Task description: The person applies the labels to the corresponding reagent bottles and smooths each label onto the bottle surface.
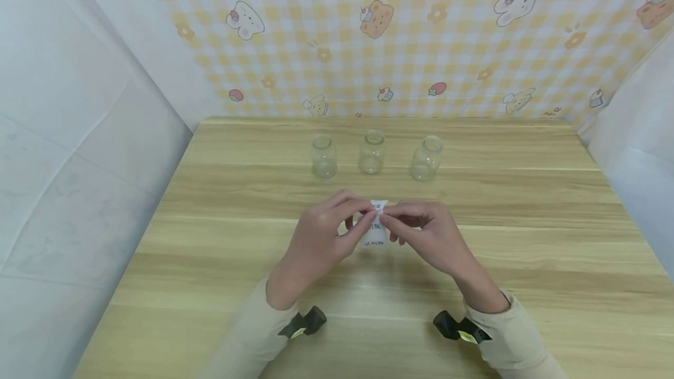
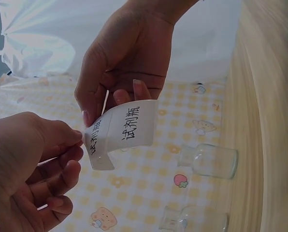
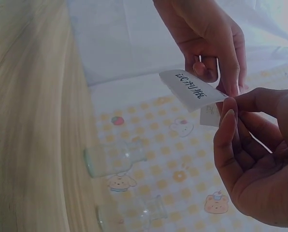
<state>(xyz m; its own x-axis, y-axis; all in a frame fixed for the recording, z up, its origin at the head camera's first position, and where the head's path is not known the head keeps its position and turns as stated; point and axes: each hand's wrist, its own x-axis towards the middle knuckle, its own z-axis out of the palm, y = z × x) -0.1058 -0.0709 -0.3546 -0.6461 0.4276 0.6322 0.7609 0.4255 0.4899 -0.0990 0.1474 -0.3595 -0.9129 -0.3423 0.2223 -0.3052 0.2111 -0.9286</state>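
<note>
A white strip of labels (image 2: pixel 129 126) with black Chinese characters is held up between both hands above the table. My left hand (image 1: pixel 329 224) pinches its upper part between thumb and index finger. Right beside it, my right hand (image 1: pixel 426 230) pinches the same strip with thumb and forefinger, the tips of both hands almost meeting. The strip bends at the pinched spot, and its lower end hangs towards me in the head view. Beyond the hands, three clear glass bottles stand upright without lids: a left one (image 1: pixel 324 158), a middle one (image 1: pixel 371 152) and a right one (image 1: pixel 426 159).
The wooden table (image 1: pixel 210 238) reaches back to a yellow checked cloth (image 1: pixel 411 51) with cartoon prints. White sheeting (image 1: pixel 79 133) hangs at the left and right sides. A black wrist camera (image 1: pixel 305 321) is strapped at each sleeve.
</note>
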